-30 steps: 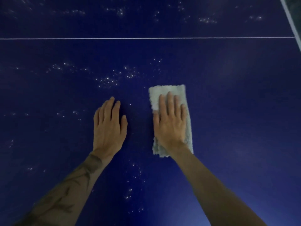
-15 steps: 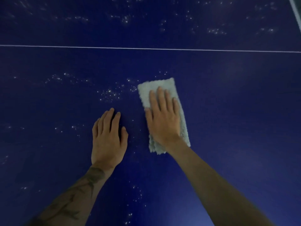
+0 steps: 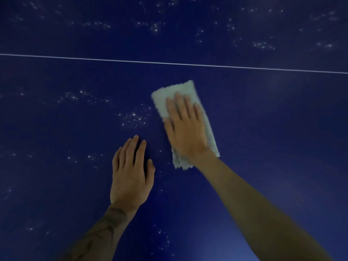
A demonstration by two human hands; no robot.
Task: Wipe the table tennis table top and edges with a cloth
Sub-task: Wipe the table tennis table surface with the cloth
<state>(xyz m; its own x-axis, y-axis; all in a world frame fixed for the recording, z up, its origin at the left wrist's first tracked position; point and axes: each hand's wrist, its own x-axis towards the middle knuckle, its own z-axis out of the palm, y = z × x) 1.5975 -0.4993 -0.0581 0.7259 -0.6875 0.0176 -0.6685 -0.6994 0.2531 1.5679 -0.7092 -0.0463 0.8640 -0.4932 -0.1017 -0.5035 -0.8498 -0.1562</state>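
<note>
A dark blue table tennis table top (image 3: 263, 129) fills the head view. A folded pale cloth (image 3: 165, 97) lies flat on it near the middle. My right hand (image 3: 185, 129) presses down on the cloth with straight fingers, covering most of it. My left hand (image 3: 130, 172) rests flat on the bare table, below and left of the cloth, fingers straight and together. White specks (image 3: 133, 118) lie on the surface just left of the cloth.
A thin white line (image 3: 188, 64) crosses the table from left to right beyond the cloth. More white specks (image 3: 154, 27) are scattered across the far half and along the left side. The surface right of the cloth looks free of specks.
My right hand has slid the cloth away from me and a little leftward, toward the white line and the patch of specks. My left hand has stayed flat in place.
</note>
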